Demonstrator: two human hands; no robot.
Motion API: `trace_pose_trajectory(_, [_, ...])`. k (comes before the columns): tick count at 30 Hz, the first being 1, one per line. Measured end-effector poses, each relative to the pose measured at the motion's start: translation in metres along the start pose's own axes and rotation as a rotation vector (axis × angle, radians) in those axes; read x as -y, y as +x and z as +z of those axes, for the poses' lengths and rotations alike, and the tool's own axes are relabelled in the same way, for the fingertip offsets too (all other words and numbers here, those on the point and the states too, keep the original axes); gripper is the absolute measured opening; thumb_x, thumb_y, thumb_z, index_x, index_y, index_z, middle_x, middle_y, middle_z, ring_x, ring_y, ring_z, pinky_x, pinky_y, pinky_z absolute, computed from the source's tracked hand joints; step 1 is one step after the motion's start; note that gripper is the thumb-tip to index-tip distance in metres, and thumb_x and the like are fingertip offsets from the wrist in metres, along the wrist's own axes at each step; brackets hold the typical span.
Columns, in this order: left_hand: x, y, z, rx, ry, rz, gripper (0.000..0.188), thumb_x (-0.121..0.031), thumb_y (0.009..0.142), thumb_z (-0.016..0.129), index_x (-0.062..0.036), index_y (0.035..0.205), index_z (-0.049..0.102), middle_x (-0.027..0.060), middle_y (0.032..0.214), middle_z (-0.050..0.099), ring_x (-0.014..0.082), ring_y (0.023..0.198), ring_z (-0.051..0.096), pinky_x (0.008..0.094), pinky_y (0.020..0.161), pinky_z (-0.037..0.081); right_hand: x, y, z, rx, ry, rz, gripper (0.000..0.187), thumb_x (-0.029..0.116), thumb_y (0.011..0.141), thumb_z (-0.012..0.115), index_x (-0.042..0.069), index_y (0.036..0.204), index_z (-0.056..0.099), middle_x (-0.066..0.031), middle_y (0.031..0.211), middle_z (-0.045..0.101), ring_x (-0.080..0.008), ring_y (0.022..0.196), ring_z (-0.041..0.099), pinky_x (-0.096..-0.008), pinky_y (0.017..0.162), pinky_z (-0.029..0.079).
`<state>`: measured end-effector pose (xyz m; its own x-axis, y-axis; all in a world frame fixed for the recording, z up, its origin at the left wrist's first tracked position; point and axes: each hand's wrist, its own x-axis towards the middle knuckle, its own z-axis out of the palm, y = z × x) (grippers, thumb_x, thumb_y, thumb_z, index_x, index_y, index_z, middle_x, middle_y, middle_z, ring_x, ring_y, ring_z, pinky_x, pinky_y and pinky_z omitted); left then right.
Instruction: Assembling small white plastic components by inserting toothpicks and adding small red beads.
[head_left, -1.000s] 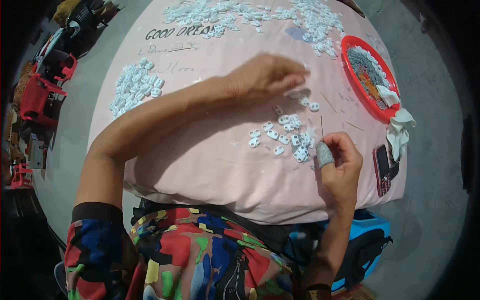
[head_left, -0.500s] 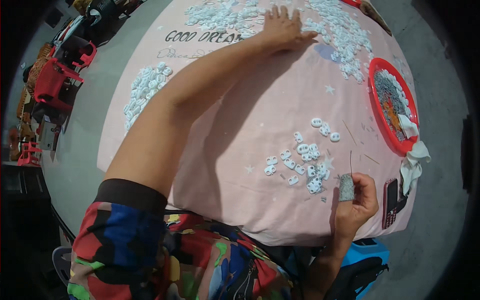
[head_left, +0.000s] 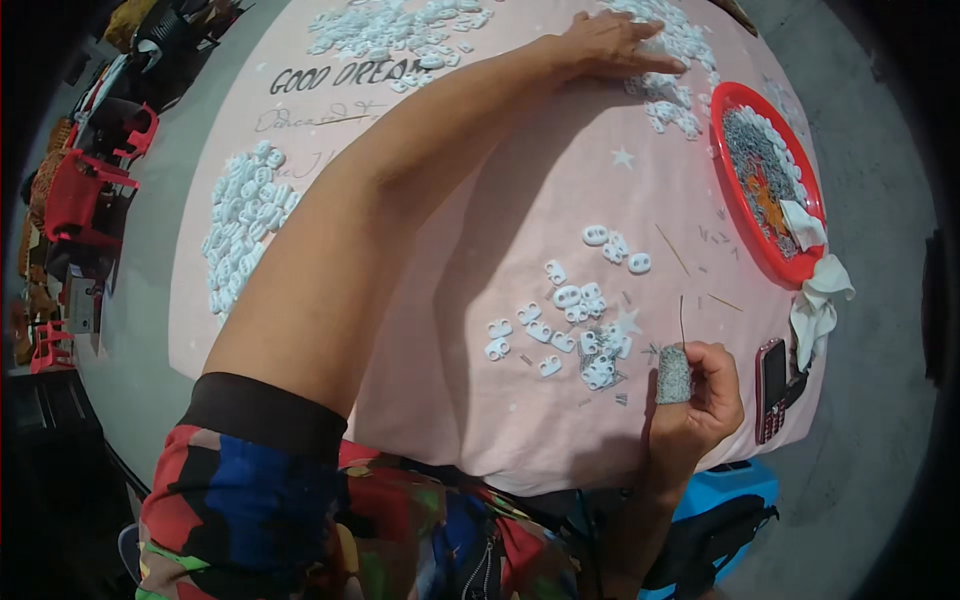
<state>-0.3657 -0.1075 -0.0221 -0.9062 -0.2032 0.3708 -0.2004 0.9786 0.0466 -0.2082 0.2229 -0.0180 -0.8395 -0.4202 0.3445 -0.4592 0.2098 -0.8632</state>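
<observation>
My left hand (head_left: 612, 45) reaches across to the far side of the table, its fingers spread over a heap of small white two-holed plastic cord-lock pieces (head_left: 680, 35). Close to the near right edge, my right hand (head_left: 700, 395) is closed in a pinch. A thin dark needle-like rod (head_left: 682, 320) points up from its fingers. Its thumb wears a grey knitted finger cover (head_left: 673, 376). Left of this hand lies a loose cluster of white two-holed pieces (head_left: 568, 297), with small grey metal bits (head_left: 602, 345) among them.
A red oval tray (head_left: 722, 150) on the right holds grey bits, white pieces and something orange. White cloth (head_left: 815, 315) and a mobile phone (head_left: 771, 390) lie near it. More white pieces (head_left: 240, 225) are heaped on the left. Thin brown sticks (head_left: 672, 250) lie on the pink tablecloth (head_left: 500, 230).
My left hand has moved right across the far heap, with its fingers now on the right-hand pieces. My right hand still holds the rod. The whole view has shifted slightly.
</observation>
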Motion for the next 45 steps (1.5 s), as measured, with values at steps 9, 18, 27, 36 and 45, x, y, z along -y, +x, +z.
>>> trace_pose_trajectory(9, [-0.024,-0.033,-0.005,-0.119,0.097,0.732,0.029,-0.035,0.071,0.065,-0.0103,0.068,0.049,0.0043,0.065,0.058,0.0300,0.067,0.059,0.0435,0.068,0.047,-0.010,0.002,-0.006,-0.170,0.032,0.008,0.009,0.002,0.085,0.068,-0.003,0.090,0.064,0.0031,0.079,0.057,-0.0042,0.069,0.047,-0.0178,0.062,0.039])
trace_pose_trajectory(18, [-0.035,-0.182,-0.063,0.028,-0.741,0.495,0.032,-0.033,0.091,0.063,-0.0057,0.107,0.070,0.0188,0.121,0.059,0.0332,0.110,0.059,0.0404,0.096,0.046,-0.016,0.014,-0.008,-0.140,-0.260,-0.061,0.014,0.002,0.080,0.067,0.001,0.094,0.070,-0.0082,0.079,0.064,-0.0157,0.064,0.059,-0.0287,0.062,0.048])
trace_pose_trajectory(27, [-0.044,-0.223,-0.096,0.077,-1.079,0.295,0.035,-0.032,0.098,0.056,-0.0099,0.123,0.066,0.0132,0.122,0.064,0.0255,0.118,0.058,0.0404,0.101,0.047,-0.004,0.001,-0.024,0.010,-0.678,-0.248,0.022,0.007,0.080,0.062,0.006,0.100,0.073,-0.0117,0.081,0.064,-0.0276,0.076,0.062,-0.0386,0.070,0.048])
trace_pose_trajectory(36, [-0.037,-0.287,-0.105,-0.023,-0.516,0.248,0.072,-0.049,0.091,0.061,-0.0011,0.141,0.042,0.0315,0.142,0.040,0.0494,0.130,0.041,0.0492,0.108,0.036,0.026,-0.030,-0.004,0.268,-0.413,-0.285,0.024,0.004,0.072,0.067,0.006,0.095,0.072,-0.0094,0.079,0.061,-0.0265,0.075,0.059,-0.0371,0.069,0.048])
trace_pose_trajectory(45, [-0.037,-0.290,-0.122,-0.140,-0.673,0.179,0.040,-0.024,0.093,0.062,0.0029,0.123,0.059,0.0253,0.121,0.059,0.0400,0.105,0.061,0.0440,0.091,0.049,0.019,-0.021,0.008,0.214,-0.214,-0.145,0.020,-0.003,0.075,0.065,0.002,0.094,0.070,-0.0104,0.082,0.065,-0.0205,0.070,0.062,-0.0294,0.063,0.049])
